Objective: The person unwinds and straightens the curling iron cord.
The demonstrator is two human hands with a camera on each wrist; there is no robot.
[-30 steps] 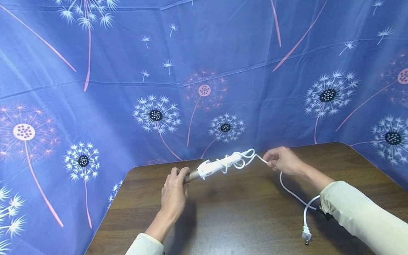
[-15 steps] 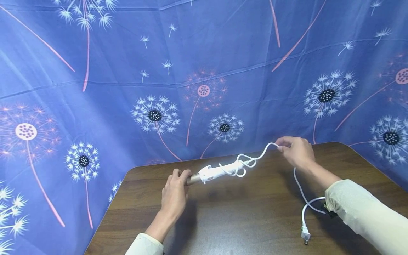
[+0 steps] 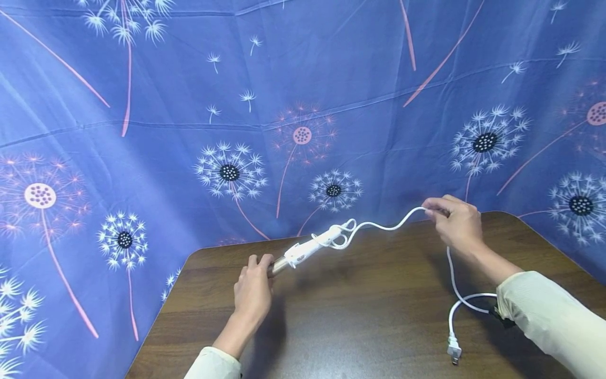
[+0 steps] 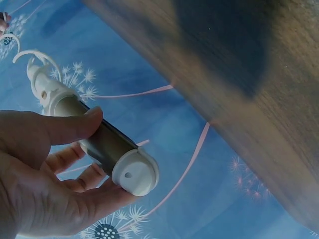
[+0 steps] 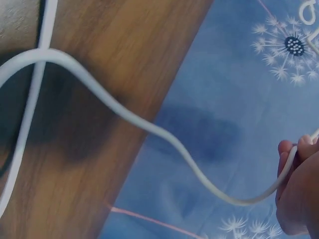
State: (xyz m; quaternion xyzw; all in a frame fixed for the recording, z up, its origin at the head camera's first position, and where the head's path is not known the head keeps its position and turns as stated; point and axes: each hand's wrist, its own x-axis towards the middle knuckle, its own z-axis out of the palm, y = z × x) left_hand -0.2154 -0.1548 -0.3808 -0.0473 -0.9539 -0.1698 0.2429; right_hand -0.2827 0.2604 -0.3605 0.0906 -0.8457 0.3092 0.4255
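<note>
Head view: a white-handled, bronze-barrelled cylindrical wand [image 3: 310, 250] was held over the brown wood-grain surface [image 3: 355, 316], gripped by the left hand [image 3: 253, 289]; the right hand [image 3: 458, 221] pinched its thin white cord [image 3: 388, 228]. Left wrist view: grip lay beside a round white end cap [image 4: 138, 174]. Right wrist view: cord curved, crossing itself.

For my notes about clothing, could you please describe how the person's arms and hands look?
The left hand and right hand are ungloved. Matching pale cream fabric sleeves are worn; by the right cuff shows a small black object, its kind unclear.
</note>
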